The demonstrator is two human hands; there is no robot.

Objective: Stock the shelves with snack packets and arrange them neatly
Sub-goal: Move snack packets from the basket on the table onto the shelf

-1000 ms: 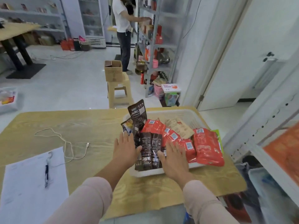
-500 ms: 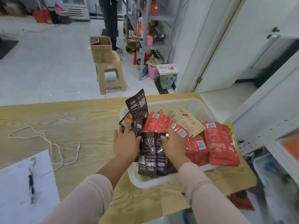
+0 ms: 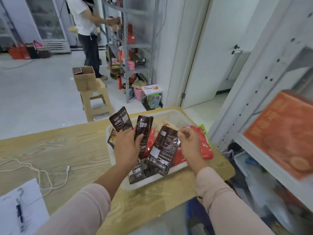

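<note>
Over the tray, at the worktop's right end: both hands worked apart from each other above a white tray (image 3: 177, 118) of snack packets standing on the wood-grain worktop (image 3: 67, 150).
Left hand: the left hand (image 3: 127, 146) gripped a narrow dark packet (image 3: 144, 126), thumb laid across its face. A wide dark packet (image 3: 121, 122) stood upright just behind the fingers; whether it was also held could not be told.
Right hand: the right hand (image 3: 191, 145) pinched the upper corner of a third dark packet (image 3: 163, 150) between thumb and fingertips.
Long axis: that third packet hung tilted, its top at the fingers and its bottom toward the person, over the tray's near rim.
Still in the tray: red packets (image 3: 205, 150) lay flat under and beside the right hand, with more dark ones near the front wall.
Shelf: the white shelf (image 3: 250, 145) stood to the right of the tray, carrying an orange box (image 3: 284, 133). The right hand was the nearer one.
Materials: the packets were glossy, crinkled film, flat and oblong with white barcode labels. The tray was perforated plastic with rounded corners.
Next move: probably a swing rightward to the shelf. The slick film looked likely to slip from a corner pinch.
</note>
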